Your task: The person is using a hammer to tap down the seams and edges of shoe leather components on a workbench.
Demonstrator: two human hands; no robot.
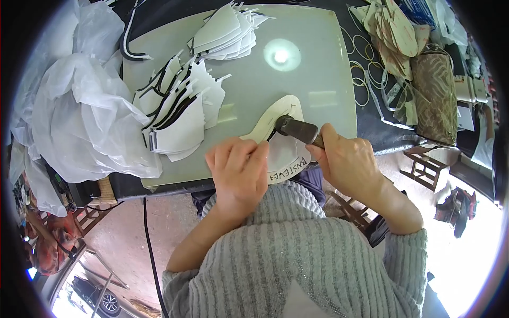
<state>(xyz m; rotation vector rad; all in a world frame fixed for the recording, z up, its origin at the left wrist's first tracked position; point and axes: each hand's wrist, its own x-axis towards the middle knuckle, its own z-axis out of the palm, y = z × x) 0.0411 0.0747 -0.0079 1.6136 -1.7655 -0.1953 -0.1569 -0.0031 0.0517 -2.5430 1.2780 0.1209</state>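
My right hand [347,161] is closed around the handle of a hammer [298,130]. The hammer's dark round face rests on or just above a cream curved template [289,104] with handwriting along its lower part. Inside the template's curve lies a white cut piece [282,151], with a short black strip by the hammer's face. My left hand [237,172] is at the left edge of these pieces, its fingers curled and bunched; what they pinch, if anything, is hidden beneath them.
A pale smooth board [318,37] covers the table. Stacked white pieces with black edging [177,124] and more white pieces [225,34] lie on it. Crumpled plastic bags [87,116] crowd the left. Cream templates [395,32], tape loops and a patterned roll [435,98] lie right.
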